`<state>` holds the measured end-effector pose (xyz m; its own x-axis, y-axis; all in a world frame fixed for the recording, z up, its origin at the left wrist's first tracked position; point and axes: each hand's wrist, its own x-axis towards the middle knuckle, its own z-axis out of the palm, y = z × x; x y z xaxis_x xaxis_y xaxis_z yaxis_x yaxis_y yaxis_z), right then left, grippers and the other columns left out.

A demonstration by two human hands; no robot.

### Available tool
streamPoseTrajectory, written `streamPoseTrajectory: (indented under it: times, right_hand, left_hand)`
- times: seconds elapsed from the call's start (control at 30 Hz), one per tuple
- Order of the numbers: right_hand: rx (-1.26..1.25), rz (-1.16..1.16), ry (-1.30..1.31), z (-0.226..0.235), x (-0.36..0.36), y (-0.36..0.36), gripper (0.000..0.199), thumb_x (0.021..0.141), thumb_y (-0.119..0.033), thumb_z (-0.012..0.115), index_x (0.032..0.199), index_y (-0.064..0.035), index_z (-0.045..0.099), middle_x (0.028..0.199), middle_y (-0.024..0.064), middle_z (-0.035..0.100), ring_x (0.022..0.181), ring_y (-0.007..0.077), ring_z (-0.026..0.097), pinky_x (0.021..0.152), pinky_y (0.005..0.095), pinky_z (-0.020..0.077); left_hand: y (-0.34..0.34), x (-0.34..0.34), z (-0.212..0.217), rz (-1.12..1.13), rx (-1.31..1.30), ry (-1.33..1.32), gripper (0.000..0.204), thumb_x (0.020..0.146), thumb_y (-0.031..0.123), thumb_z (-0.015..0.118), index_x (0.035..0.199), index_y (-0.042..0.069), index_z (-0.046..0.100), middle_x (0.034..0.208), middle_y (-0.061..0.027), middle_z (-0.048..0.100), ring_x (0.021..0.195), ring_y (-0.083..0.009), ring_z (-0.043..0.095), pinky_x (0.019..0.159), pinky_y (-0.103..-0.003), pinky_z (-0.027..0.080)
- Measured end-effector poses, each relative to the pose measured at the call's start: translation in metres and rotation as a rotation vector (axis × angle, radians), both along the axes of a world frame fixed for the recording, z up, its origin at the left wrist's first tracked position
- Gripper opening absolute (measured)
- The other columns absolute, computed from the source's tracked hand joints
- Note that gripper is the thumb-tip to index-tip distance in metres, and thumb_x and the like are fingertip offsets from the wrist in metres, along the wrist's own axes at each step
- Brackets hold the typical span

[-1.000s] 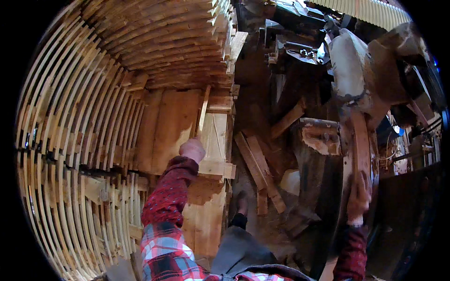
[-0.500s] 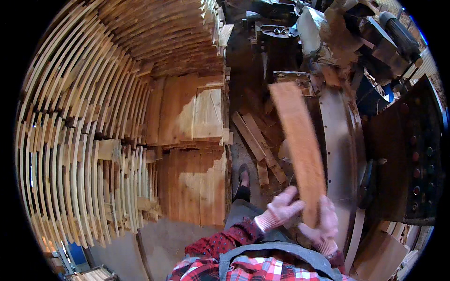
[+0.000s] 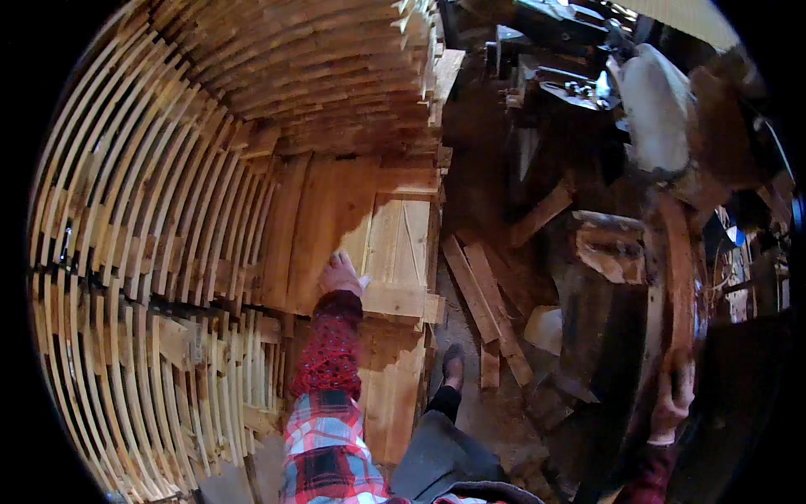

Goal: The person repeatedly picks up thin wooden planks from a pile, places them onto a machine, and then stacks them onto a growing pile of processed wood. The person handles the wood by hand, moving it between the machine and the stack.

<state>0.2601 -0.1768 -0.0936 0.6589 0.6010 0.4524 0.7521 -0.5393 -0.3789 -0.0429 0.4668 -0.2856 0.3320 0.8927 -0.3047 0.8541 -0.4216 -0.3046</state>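
My left hand (image 3: 342, 274) reaches out over the stacked boards (image 3: 323, 202). Its thumb stands apart from the fingers, beside a pale lit board (image 3: 399, 244), and it seems to rest on the wood with nothing visible in it. At the right, my right hand (image 3: 674, 401) is closed on the near end of a long reddish wooden board (image 3: 677, 277). That board points away from me along the metal machine edge (image 3: 653, 328). Shadow partly hides the right fingers.
Tall racks of layered planks (image 3: 126, 185) fill the left side. Loose wood strips (image 3: 483, 294) lie on the floor near my foot (image 3: 453, 365). Dark machinery (image 3: 562, 88) stands at the far right, with a pale sack-like thing (image 3: 657, 109) beside it.
The board has gone from in front of me to the right, now in my right hand alone. My left hand has left it and moved far left onto the stack. The view has shifted.
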Motion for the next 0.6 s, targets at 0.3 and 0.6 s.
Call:
streamPoseTrajectory:
  times: [0.3,0.6]
  right_hand:
    - [0.211,-0.09,0.113,-0.019,0.064,0.079,0.033,0.093,0.004,0.071,0.126,0.001,0.072,0.134,0.0179,0.068,0.127,0.0304,0.063,0.11,0.0399,0.0491]
    - [-0.172,0.297,0.288,0.043,-0.175,0.034,0.114,0.067,-0.05,0.095,0.153,0.0053,0.045,0.149,0.0299,0.054,0.135,0.0467,0.056,0.116,0.0505,0.0447]
  left_hand:
    - [0.023,-0.029,0.088,-0.075,-0.129,-0.348,0.047,0.093,0.038,0.06,0.119,-0.001,0.067,0.127,-0.0274,0.069,0.114,-0.0445,0.068,0.096,-0.053,0.055]
    - [-0.37,-0.017,0.183,-0.084,-0.602,-1.58,0.04,0.099,0.027,0.063,0.124,-0.004,0.064,0.113,-0.0169,0.073,0.103,-0.0297,0.07,0.093,-0.041,0.055]
